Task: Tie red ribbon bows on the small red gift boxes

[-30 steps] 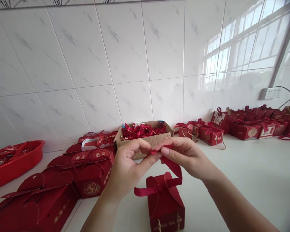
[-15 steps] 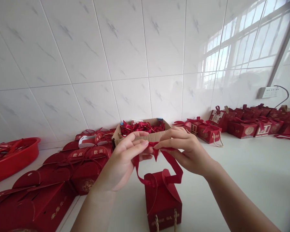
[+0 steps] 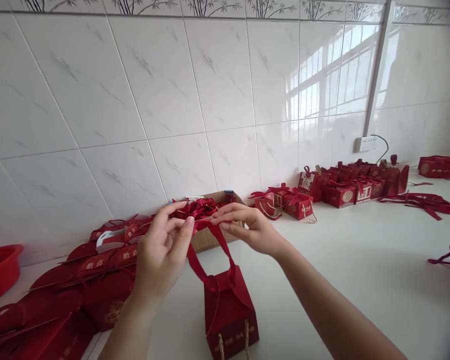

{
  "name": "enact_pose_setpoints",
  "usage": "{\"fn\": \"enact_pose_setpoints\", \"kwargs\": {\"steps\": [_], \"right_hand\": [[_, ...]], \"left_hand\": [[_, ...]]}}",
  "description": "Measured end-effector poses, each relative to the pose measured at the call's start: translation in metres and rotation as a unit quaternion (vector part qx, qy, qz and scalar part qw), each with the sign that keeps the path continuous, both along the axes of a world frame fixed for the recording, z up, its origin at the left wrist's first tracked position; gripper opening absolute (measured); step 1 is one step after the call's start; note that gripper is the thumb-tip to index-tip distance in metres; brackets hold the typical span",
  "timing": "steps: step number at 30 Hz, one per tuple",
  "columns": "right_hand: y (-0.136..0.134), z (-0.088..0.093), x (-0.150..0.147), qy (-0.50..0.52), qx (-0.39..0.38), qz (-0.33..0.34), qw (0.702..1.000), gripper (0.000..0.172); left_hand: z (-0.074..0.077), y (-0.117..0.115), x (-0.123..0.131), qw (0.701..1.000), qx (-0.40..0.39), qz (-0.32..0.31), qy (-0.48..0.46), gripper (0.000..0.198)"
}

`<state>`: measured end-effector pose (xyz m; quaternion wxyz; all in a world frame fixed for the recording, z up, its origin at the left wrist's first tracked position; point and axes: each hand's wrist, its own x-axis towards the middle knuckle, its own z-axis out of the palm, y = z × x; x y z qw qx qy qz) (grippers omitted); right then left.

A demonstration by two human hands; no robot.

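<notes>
A small red gift box (image 3: 232, 310) with gold rope handles stands on the white counter in front of me. Through its folded top runs a red ribbon (image 3: 222, 242), whose two sides rise from the box to my fingers. My left hand (image 3: 165, 250) pinches the ribbon between thumb and fingers at the upper left. My right hand (image 3: 249, 227) grips it from the right, fingertips close to the left hand's. Part of the ribbon between the fingertips is hidden by the hands.
Behind my hands a cardboard box (image 3: 200, 241) holds red ribbon bows. Larger red boxes (image 3: 108, 295) line the left, beside a red basin (image 3: 2, 275). Small red boxes (image 3: 337, 195) stand along the tiled wall at right. Loose red ribbons (image 3: 427, 202) lie farther right, near a socket strip (image 3: 366, 144).
My view has turned right and up, so the scene sits farther left. The ribbon sides now run straighter between the gift box and my hands; both hands still grip it.
</notes>
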<state>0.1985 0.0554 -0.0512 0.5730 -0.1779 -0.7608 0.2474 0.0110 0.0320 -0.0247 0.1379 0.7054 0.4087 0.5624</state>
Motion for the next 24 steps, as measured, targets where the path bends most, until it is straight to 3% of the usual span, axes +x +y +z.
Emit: {"fn": "enact_pose_setpoints", "kwargs": {"steps": [3,6,11,14,17,20,24], "right_hand": [[-0.008,-0.005,0.016,0.027,-0.092,0.02,0.995,0.019],[-0.02,-0.014,0.033,0.051,-0.171,-0.004,0.984,0.021],[-0.03,-0.048,0.063,0.088,-0.276,-0.04,0.956,0.026],[-0.029,-0.081,0.082,0.147,-0.353,-0.041,0.923,0.025],[-0.027,-0.116,0.098,0.162,-0.387,-0.051,0.907,0.02],[-0.026,-0.145,0.103,0.143,-0.415,-0.08,0.895,0.02],[-0.023,-0.163,0.099,0.097,-0.407,-0.16,0.894,0.022]], "left_hand": [[0.003,-0.005,-0.008,0.993,0.046,0.062,0.09,0.029],[0.001,-0.007,-0.023,0.982,0.078,0.093,0.145,0.026],[-0.019,-0.012,-0.053,0.962,0.083,0.145,0.215,0.019],[-0.043,-0.01,-0.078,0.954,0.053,0.189,0.228,0.015],[-0.077,-0.003,-0.101,0.954,-0.031,0.192,0.229,0.023],[-0.117,0.006,-0.109,0.952,-0.106,0.159,0.237,0.024],[-0.161,0.007,-0.098,0.953,-0.151,0.083,0.25,0.024]]}}
